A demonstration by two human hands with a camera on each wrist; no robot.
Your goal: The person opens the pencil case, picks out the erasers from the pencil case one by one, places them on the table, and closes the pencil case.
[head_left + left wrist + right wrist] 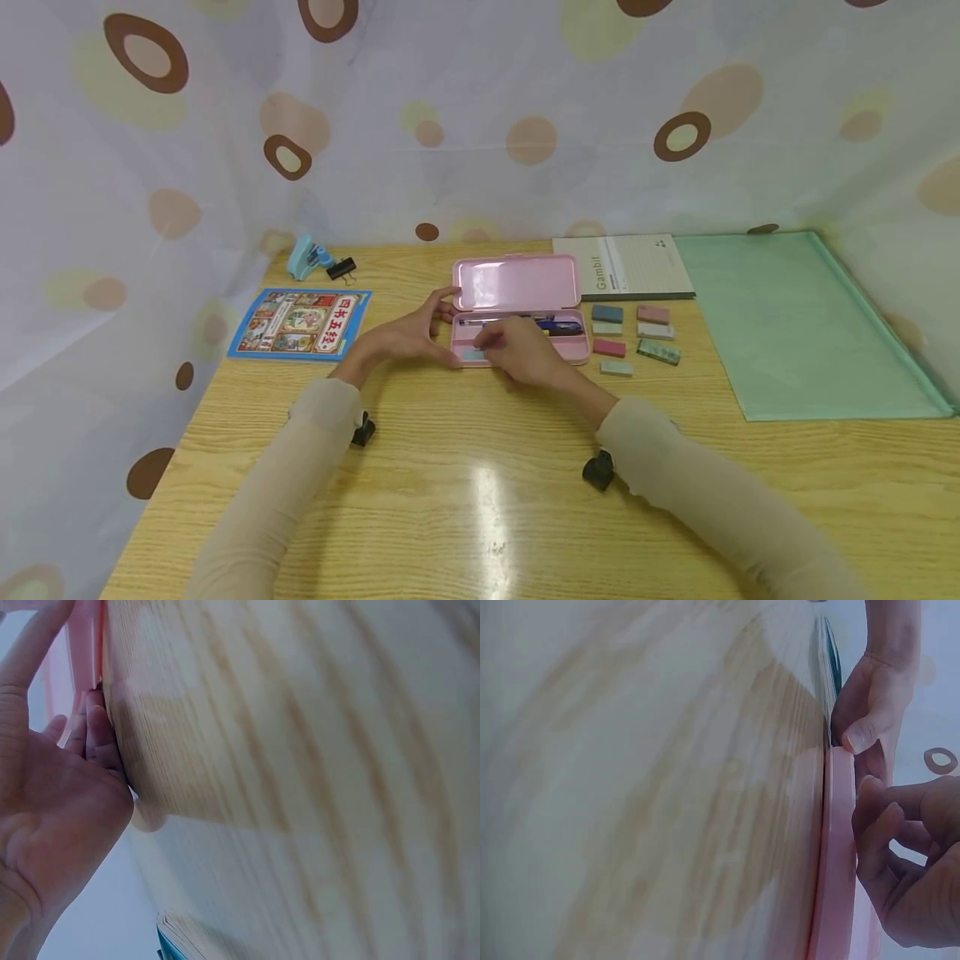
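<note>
A pink pencil case (517, 283) lies with its lid raised towards the back. In its rear compartment are several pens (562, 328); a light blue block, like an eraser (472, 354), lies in the front compartment. My left hand (408, 332) spans the case's left end, with the thumb touching the front corner and the other fingers, fairly straight, by the back. Over the front compartment is my right hand (521, 350), its fingers bent and their tips at the light blue block. Those fingers (877, 855) meet the rim in the right wrist view, which hides any pinch.
Several small erasers (609, 347) lie right of the case. Behind them is a Gambit notebook (626, 265), with a green translucent folder (817, 333) farther right. To the left are a blue book (300, 325), a light blue stapler (302, 257) and a black binder clip (341, 268).
</note>
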